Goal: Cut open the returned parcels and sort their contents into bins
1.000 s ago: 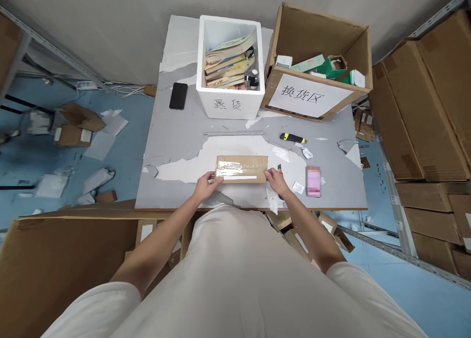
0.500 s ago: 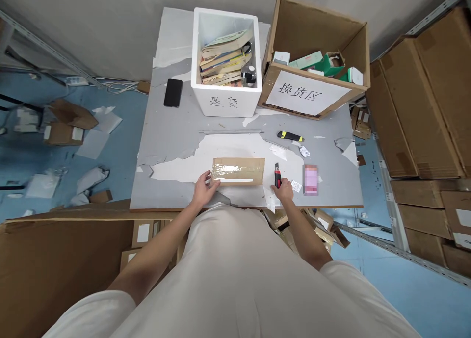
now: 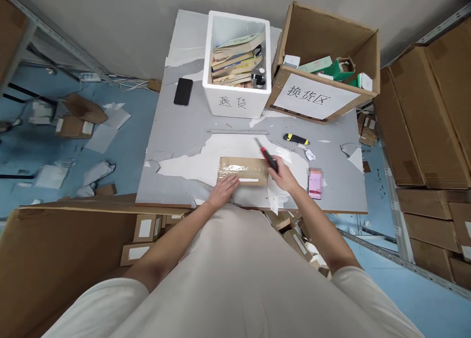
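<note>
A small cardboard box [image 3: 248,169] with shiny clear tape across it lies at the near side of the table. My left hand [image 3: 223,191] rests on its lower left corner with the fingers lying flat. In my right hand [image 3: 282,175] is a red and black box cutter [image 3: 269,158], its tip pointing up and to the left above the box's right end. The fingers are wrapped round its handle. To the right of this hand lies a phone [image 3: 315,183] with a pink screen.
A white foam box [image 3: 237,102] holding several books stands at the back, beside a large open carton [image 3: 281,95] with small boxes in it. A black phone [image 3: 183,91], a yellow and black cutter [image 3: 296,139] and crumpled paper [image 3: 309,154] lie on the torn-covered table [image 3: 176,142].
My right hand has picked the red box cutter up off the table and brought it left, over the box. My left hand has moved from the box's left edge onto its lower left corner.
</note>
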Motion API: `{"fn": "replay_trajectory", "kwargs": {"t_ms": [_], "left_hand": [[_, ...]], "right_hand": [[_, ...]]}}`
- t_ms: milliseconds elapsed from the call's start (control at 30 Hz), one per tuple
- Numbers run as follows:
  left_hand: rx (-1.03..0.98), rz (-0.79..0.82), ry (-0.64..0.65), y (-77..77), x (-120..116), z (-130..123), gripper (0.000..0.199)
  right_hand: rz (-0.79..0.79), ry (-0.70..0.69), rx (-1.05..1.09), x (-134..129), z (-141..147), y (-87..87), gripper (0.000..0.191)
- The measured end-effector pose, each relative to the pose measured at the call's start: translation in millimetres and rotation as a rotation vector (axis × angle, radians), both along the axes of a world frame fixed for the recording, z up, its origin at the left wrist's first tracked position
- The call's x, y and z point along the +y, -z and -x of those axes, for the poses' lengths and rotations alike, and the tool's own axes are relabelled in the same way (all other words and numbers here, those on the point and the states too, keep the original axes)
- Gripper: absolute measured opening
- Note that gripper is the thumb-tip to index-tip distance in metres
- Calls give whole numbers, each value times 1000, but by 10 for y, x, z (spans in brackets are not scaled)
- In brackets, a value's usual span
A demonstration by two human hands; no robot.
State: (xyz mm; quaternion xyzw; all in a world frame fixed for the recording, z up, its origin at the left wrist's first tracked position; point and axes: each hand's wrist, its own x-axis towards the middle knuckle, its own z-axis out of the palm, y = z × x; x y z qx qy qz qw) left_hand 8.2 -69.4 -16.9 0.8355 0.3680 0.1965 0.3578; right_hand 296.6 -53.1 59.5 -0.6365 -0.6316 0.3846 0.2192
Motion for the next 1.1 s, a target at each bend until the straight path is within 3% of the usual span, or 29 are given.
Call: {"fn": "replay_trajectory", "kwargs": {"t_ms": [100,233,400,700,967,1100], "left_hand": [[-25,30,-10,61,31,-6,43],[24,14,-25,106,41,-14,44],[49,-72,-9,164,40,-25,44],[134,-407,4,254,53,-14,44],[153,-405,18,263,105,7,47],[148,-379,37,274,107,10,48]], "right_hand": [[4,-415,-27,229,339,-229,52],[58,-628,-191,396,585,-161,51],[7,-715,-348,451,602,-73,50],[44,-905,-715,450,683,-359,67],[78,-899,-731,520,734,-336,68],[96,-895,-725,502,626,-303,70]]}}
